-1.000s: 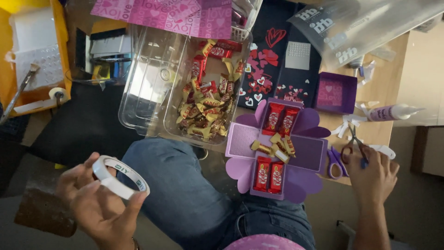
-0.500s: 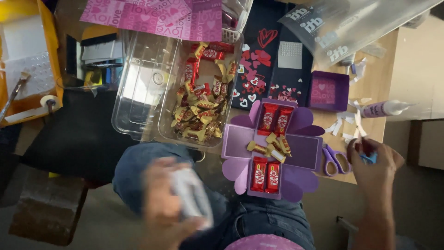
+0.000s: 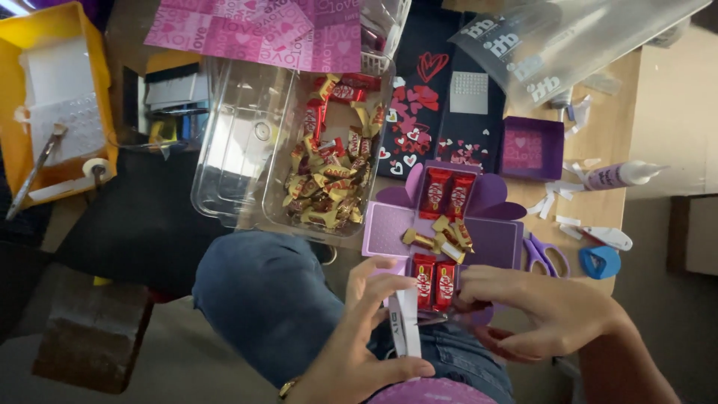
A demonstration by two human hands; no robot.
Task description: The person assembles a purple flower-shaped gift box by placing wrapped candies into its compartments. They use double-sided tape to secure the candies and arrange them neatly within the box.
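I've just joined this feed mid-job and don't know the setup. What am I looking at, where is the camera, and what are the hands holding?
There is no machine: a person works with two bare hands, filmed by one camera on their head, looking down. The left hand holds a white tape roll edge-on. The right hand rests at the near edge of an opened purple box holding red and gold candy bars. Behind sits a clear bin of candy. On the wooden table lie purple scissors and a glue bottle.
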